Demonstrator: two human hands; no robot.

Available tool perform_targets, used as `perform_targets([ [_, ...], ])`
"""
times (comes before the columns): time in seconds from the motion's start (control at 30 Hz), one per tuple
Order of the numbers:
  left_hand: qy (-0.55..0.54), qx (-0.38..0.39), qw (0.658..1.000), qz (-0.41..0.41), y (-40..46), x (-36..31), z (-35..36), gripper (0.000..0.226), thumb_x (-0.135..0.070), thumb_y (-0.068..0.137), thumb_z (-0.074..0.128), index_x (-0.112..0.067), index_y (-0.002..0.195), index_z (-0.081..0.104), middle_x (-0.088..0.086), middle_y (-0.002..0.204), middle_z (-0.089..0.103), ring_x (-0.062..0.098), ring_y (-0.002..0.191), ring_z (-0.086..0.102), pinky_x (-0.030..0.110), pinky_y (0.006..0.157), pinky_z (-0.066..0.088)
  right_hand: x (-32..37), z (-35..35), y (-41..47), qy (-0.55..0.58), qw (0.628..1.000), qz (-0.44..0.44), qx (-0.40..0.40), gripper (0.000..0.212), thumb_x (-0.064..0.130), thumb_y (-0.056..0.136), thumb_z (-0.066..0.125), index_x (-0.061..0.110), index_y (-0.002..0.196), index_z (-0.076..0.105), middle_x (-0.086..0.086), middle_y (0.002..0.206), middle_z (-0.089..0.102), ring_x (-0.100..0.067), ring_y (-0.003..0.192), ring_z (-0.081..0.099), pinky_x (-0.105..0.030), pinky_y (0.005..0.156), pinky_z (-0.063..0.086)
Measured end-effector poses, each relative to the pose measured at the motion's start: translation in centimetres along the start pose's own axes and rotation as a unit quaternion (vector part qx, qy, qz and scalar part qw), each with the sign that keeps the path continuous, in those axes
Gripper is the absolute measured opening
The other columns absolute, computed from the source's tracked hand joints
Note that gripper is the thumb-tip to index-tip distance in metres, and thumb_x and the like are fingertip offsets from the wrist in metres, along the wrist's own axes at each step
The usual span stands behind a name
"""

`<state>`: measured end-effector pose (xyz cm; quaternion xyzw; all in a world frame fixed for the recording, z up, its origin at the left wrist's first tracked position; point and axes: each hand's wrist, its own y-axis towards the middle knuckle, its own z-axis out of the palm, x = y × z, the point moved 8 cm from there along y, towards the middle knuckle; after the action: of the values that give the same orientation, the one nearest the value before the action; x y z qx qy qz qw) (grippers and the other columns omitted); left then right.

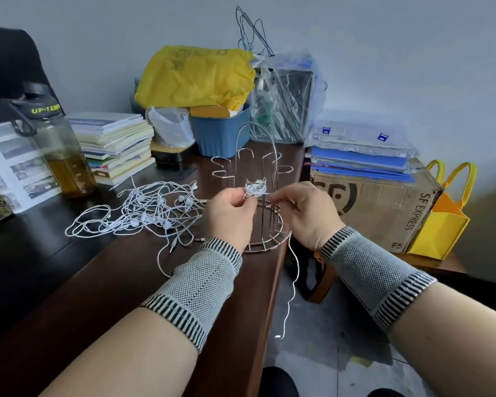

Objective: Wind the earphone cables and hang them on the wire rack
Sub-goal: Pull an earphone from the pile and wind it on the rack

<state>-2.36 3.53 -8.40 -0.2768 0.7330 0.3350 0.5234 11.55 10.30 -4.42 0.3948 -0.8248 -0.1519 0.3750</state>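
Observation:
My left hand [229, 212] pinches a small wound bundle of white earphone cable [255, 188] in front of the wire rack [258, 196]. My right hand [301, 210] pinches the same cable just right of the bundle. Its loose tail [294, 282] hangs down past the desk edge, the plug dangling near the floor. The rack is a metal stand with a round base, several upright hooks and an arched handle, standing at the desk's right edge. A tangled pile of white earphones [143, 213] lies on the dark desk to the left of my left hand.
A bottle of yellow liquid [63, 156] and a stack of books [115, 144] stand at the back left. Behind the rack are a blue tub [218, 136] and a yellow bag [195, 75]. A cardboard box [384, 207] with folders sits right of the desk.

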Motion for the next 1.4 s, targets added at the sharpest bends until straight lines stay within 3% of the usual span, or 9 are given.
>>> perform_targets([
  [0.1,-0.013,0.013,1.0,0.003,-0.3,0.1,0.0,0.033,-0.018,0.085,0.067,-0.016,0.118,0.068,-0.014,0.098,0.067,0.009,0.097,0.067,0.037,0.092,0.055,-1.0,0.5,-0.4,0.073,0.996,0.047,-0.012,0.04,-0.004,0.083,0.054,0.027,0.095,0.075,0.005,0.102,0.072,-0.012,0.097,0.064,-0.032,0.093,0.051],
  [0.27,-0.004,0.024,1.0,0.014,-0.5,0.2,0.2,0.031,-0.019,0.089,0.06,-0.019,0.119,0.067,-0.008,0.096,0.072,0.017,0.085,0.071,0.04,0.082,0.058,-2.1,1.5,-1.6,0.201,0.972,0.114,-0.051,0.04,0.004,0.089,0.062,0.043,0.079,0.066,0.016,0.086,0.071,-0.014,0.081,0.07,-0.024,0.079,0.057],
  [0.37,-0.002,0.04,0.999,0.007,-0.6,0.5,0.3,0.028,-0.017,0.092,0.056,-0.019,0.118,0.068,-0.008,0.093,0.07,0.01,0.06,0.067,0.026,0.062,0.053,-2.5,1.9,-1.9,0.209,0.968,0.123,-0.058,0.034,0.008,0.087,0.065,0.04,0.077,0.067,0.011,0.083,0.072,-0.012,0.076,0.069,-0.022,0.076,0.056],
  [0.47,0.116,0.001,0.991,0.069,-1.3,-0.4,-1.2,0.021,-0.022,0.093,0.058,-0.021,0.11,0.071,-0.011,0.1,0.071,0.002,0.086,0.065,0.019,0.08,0.048,-2.9,1.9,-1.8,0.239,0.96,0.133,-0.055,0.03,0.009,0.085,0.068,0.037,0.074,0.067,0.011,0.076,0.071,-0.002,0.063,0.064,-0.016,0.064,0.054],
  [0.67,0.171,0.065,0.977,0.112,-3.2,-1.8,0.2,0.011,-0.035,0.085,0.066,-0.028,0.094,0.067,-0.016,0.084,0.067,0.0,0.079,0.061,0.024,0.078,0.05,-3.0,2.2,-1.4,0.294,0.947,0.127,-0.036,0.019,0.008,0.083,0.073,0.025,0.075,0.07,0.001,0.078,0.072,-0.009,0.068,0.065,-0.021,0.068,0.056],
  [0.87,0.167,0.118,0.977,0.053,-3.2,-0.6,1.7,0.015,-0.03,0.083,0.069,-0.022,0.095,0.074,-0.01,0.085,0.071,0.01,0.085,0.066,0.03,0.082,0.054,-2.7,2.2,-1.0,0.288,0.952,0.104,-0.027,0.021,0.007,0.084,0.071,0.025,0.073,0.067,0.002,0.077,0.071,-0.011,0.072,0.066,-0.026,0.074,0.056],
  [1.07,0.066,0.112,0.991,-0.029,-3.0,-0.7,0.5,0.013,-0.014,0.081,0.063,-0.018,0.069,0.066,-0.004,0.061,0.064,0.016,0.066,0.063,0.032,0.065,0.053,-2.5,2.1,-0.8,0.269,0.957,0.102,-0.027,0.02,0.01,0.086,0.069,0.025,0.074,0.064,0.01,0.073,0.065,-0.001,0.064,0.056,-0.021,0.069,0.048],
  [1.2,0.157,0.153,0.975,0.041,-2.3,-3.9,-1.2,0.016,-0.02,0.09,0.057,-0.02,0.077,0.065,-0.005,0.068,0.066,0.001,0.061,0.064,0.024,0.056,0.052,-2.5,2.3,-0.6,0.262,0.958,0.112,-0.04,0.013,0.019,0.089,0.067,0.021,0.077,0.063,0.007,0.075,0.065,-0.004,0.066,0.056,-0.023,0.069,0.049],
  [1.4,0.245,0.087,0.95,0.173,-0.6,-8.6,-3.4,0.014,-0.034,0.088,0.067,-0.023,0.08,0.071,-0.012,0.071,0.067,0.003,0.067,0.062,0.023,0.065,0.051,-2.7,2.5,-0.6,0.244,0.959,0.135,-0.05,0.021,0.028,0.094,0.058,0.013,0.08,0.062,-0.005,0.078,0.068,-0.013,0.067,0.058,-0.025,0.066,0.049],
])
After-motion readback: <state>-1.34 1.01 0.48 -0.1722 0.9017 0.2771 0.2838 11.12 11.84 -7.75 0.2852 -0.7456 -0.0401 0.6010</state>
